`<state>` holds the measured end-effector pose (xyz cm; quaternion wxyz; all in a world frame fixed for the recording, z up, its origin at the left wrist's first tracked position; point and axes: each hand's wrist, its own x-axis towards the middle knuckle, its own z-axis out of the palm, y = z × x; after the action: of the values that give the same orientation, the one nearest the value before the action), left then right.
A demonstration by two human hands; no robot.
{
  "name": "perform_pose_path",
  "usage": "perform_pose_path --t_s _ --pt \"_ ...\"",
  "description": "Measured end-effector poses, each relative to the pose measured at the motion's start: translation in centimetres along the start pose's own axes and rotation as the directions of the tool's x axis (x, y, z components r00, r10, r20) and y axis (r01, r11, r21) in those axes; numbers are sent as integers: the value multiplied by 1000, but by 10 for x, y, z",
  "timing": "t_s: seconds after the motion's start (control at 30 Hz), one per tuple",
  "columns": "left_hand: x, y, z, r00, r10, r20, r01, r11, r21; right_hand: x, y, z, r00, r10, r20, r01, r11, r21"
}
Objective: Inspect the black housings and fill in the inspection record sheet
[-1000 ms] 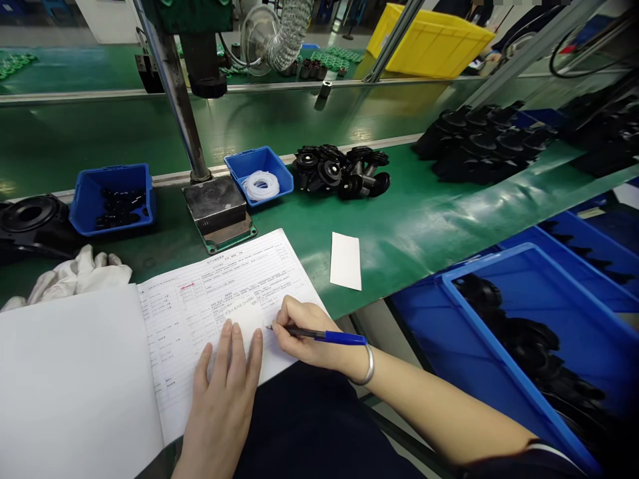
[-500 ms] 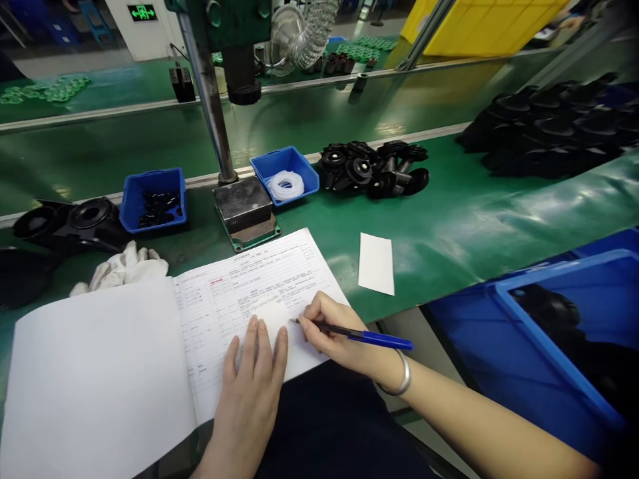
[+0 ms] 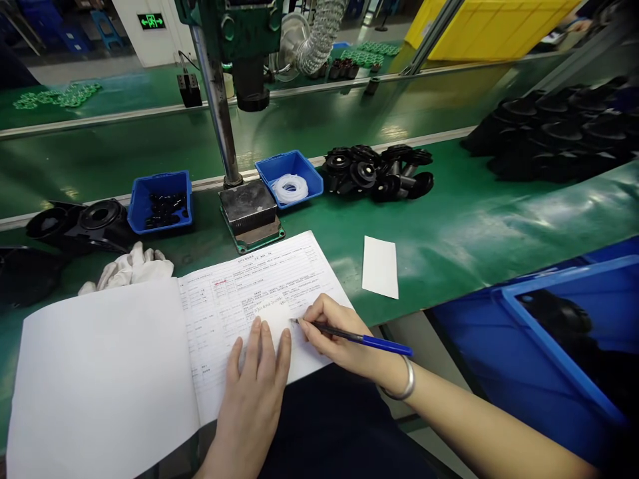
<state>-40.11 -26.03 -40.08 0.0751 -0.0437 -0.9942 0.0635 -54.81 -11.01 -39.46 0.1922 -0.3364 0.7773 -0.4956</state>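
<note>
An open booklet of printed forms (image 3: 214, 346) lies at the front edge of the green bench, its blank white page folded out to the left. My left hand (image 3: 259, 379) rests flat on the printed page, fingers stretched, over the lower part of a small white slip (image 3: 276, 318) with handwriting on it. Between the thumb and fingers of my right hand (image 3: 339, 332) is a blue-capped pen (image 3: 382, 344). Its tip meets the paper near the slip's right edge; whether it touches the slip or the page I cannot tell. A blank white card (image 3: 380, 267) lies to the right.
White gloves (image 3: 134, 266) lie behind the booklet. Farther back stand a press (image 3: 249, 206), a blue bin of black parts (image 3: 160, 203) and a blue bin of white rings (image 3: 291, 179). Black parts (image 3: 377, 173) are heaped beside them. A large blue crate (image 3: 519, 332) is at right.
The view has shifted slightly, so the bench appears a little to the right and lower. Both hands keep nearly the same place on the booklet, the pen still in the right.
</note>
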Motion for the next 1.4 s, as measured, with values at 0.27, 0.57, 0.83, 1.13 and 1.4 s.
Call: perform_pose_path --t_s 0.27,0.57,0.83,1.13,1.4 --pt "-2 -3 2 999 50 7 -50 998 27 -1 -4 -2 1000 15 9 -16 999 48" --pt "-3 -1 6 999 52 7 -52 999 -8 1 0 -2 996 -54 66 56 998 -33" --pt "-5 -1 8 998 52 21 -51 998 -27 2 2 -2 996 -50 79 54 998 -44" --pt "-7 -1 12 999 42 -13 -42 997 -68 1 3 0 999 -26 36 28 998 -47" --pt "-7 0 12 999 43 -9 -43 996 -74 -1 3 -3 999 -32 -4 32 999 15"
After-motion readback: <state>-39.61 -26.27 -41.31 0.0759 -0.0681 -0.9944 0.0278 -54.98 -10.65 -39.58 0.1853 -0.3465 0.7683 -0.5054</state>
